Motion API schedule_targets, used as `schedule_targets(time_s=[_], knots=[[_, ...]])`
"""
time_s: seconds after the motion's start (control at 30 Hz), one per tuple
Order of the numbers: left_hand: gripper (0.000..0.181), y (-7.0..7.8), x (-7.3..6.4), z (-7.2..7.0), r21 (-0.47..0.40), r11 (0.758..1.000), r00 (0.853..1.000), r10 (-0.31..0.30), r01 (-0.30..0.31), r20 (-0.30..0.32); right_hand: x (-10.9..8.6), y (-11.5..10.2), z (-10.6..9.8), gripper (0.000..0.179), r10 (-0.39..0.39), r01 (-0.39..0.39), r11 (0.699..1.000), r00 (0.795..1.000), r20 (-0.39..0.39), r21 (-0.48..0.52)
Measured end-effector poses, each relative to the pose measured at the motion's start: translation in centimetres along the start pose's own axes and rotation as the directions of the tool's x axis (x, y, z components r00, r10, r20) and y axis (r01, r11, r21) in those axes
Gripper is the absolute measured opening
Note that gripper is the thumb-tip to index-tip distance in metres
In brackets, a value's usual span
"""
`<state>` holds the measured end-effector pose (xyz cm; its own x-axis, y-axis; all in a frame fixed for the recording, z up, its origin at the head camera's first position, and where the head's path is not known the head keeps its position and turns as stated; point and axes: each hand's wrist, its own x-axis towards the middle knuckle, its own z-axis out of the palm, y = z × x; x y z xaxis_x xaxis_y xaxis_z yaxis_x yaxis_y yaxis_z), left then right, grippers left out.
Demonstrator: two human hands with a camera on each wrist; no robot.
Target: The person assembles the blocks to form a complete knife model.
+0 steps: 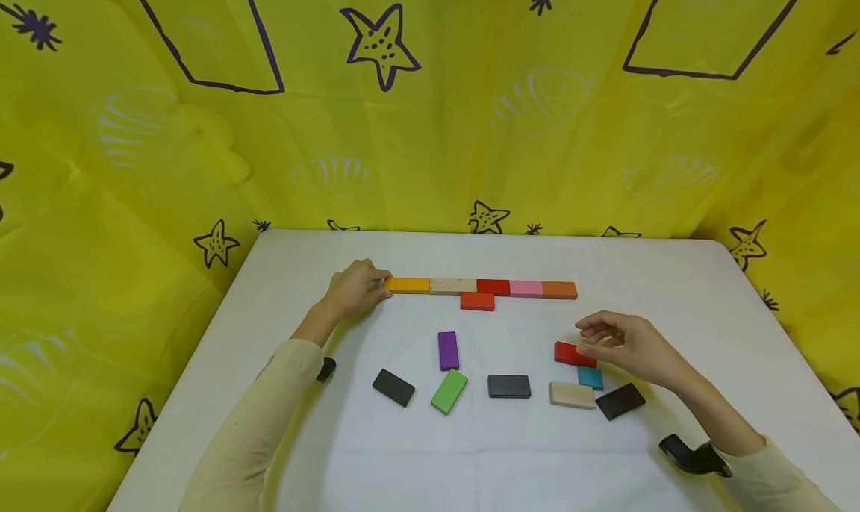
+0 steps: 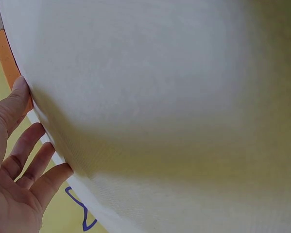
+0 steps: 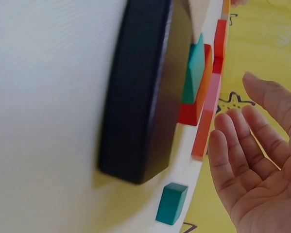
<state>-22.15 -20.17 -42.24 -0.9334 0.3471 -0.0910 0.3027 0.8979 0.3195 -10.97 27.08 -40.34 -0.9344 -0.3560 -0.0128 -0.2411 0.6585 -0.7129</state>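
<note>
At the far part of the table, my left hand (image 1: pixel 356 288) pinches the left end of a yellow-orange block (image 1: pixel 408 286). In the left wrist view the thumb of this left hand (image 2: pixel 14 165) lies against that block (image 2: pixel 9 63), with the other fingers spread beside it. To its right the row continues with beige (image 1: pixel 453 286), red (image 1: pixel 493 287), pink (image 1: pixel 526 288) and orange (image 1: pixel 560 290) blocks. Another red block (image 1: pixel 478 301) touches the row's front side. My right hand (image 1: pixel 628 345) hovers, fingers loosely bent and holding nothing, by a red block (image 1: pixel 568 353) it partly covers.
Nearer lie purple (image 1: pixel 448 351), green (image 1: pixel 449 391), beige (image 1: pixel 572 395) and teal (image 1: pixel 590 378) blocks, plus black ones (image 1: pixel 393 387), (image 1: pixel 508 386), (image 1: pixel 621 401). The right wrist view shows another teal block (image 3: pixel 172 204). A yellow patterned curtain (image 1: pixel 430 139) borders the table.
</note>
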Motion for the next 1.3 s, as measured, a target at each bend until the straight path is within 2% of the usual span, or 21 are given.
schedule_targets(time_s=[0.27,0.67,0.8,1.03,1.3], knots=[[0.038,-0.1,0.2,0.0,0.000,1.000,1.000,-0.003,0.003,0.003,-0.7,0.6,-0.2,0.034,0.018,-0.017,0.999,1.000,0.018,-0.035],[0.038,0.0,0.1,0.0,0.003,1.000,1.000,-0.004,0.004,0.007,-1.6,2.1,0.3,0.028,-0.101,0.101,0.994,0.995,0.001,-0.031],[0.039,0.0,0.1,0.0,-0.005,1.000,1.000,-0.009,0.009,0.010,-1.4,2.2,0.4,0.029,-0.119,0.119,0.992,0.993,-0.010,-0.043],[0.038,-0.1,0.1,0.0,-0.009,1.000,1.000,-0.001,0.001,0.002,-1.2,2.0,0.5,0.033,-0.088,0.089,0.995,0.996,0.011,-0.046],[0.038,-0.1,0.0,0.1,-0.015,1.000,1.000,0.004,-0.004,-0.007,-1.0,2.0,0.5,0.030,-0.059,0.060,0.998,0.998,0.034,-0.035]])
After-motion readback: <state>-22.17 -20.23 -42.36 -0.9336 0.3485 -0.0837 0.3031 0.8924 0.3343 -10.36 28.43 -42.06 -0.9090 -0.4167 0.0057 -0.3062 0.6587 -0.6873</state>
